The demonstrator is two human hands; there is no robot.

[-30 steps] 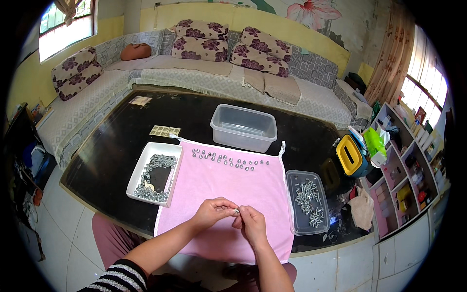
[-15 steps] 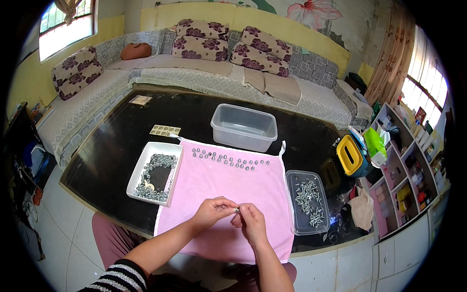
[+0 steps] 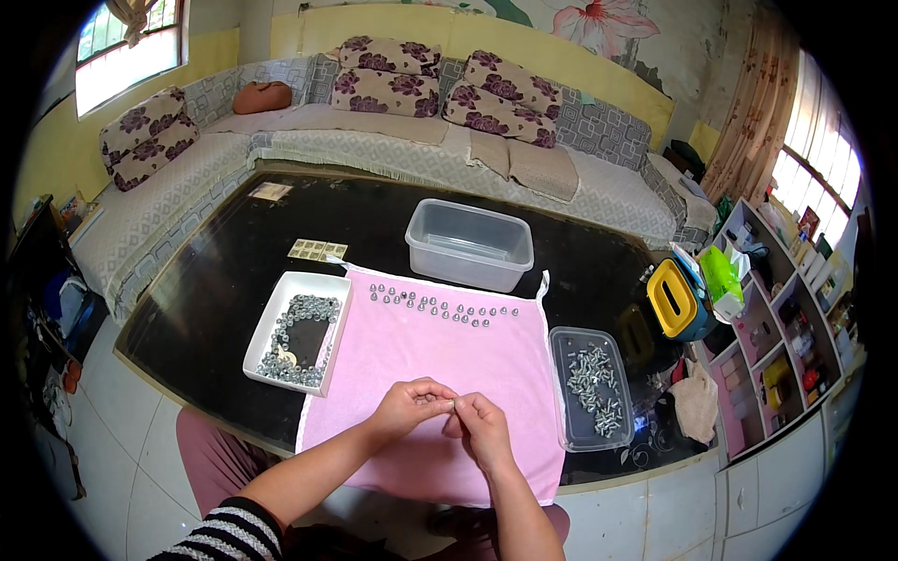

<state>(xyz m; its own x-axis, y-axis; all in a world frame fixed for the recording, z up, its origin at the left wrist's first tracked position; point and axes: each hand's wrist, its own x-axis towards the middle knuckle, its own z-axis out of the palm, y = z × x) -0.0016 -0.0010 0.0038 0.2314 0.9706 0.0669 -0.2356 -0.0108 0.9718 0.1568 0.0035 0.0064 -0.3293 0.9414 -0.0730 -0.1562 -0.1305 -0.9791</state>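
Observation:
Over the near half of a pink cloth [image 3: 393,351], the fingertips of my left hand [image 3: 413,404] and my right hand [image 3: 484,425] meet in a pinch. Between them sits a small silver fastener [image 3: 454,402], almost covered by the fingers; whether it is a bolt, a nut or both I cannot tell. Along the cloth's far part stand several silver fasteners [image 3: 433,308] in two uneven rows. A white box [image 3: 282,382] at the left holds many silver nuts [image 3: 309,307]. Many silver bolts [image 3: 591,376] lie in a clear shallow tray [image 3: 561,419] at the right.
Beyond the cloth, a clear plastic tub [image 3: 468,266] stands on the black table [image 3: 215,271]. A small printed sheet [image 3: 317,250] lies behind the white box. Past the tray are a yellow-topped container [image 3: 672,297] and a beige cloth [image 3: 695,404].
My fingers have shifted slightly around the fastener, so less of it shows now. The right fingertips have dipped a little; the rows and containers look the same.

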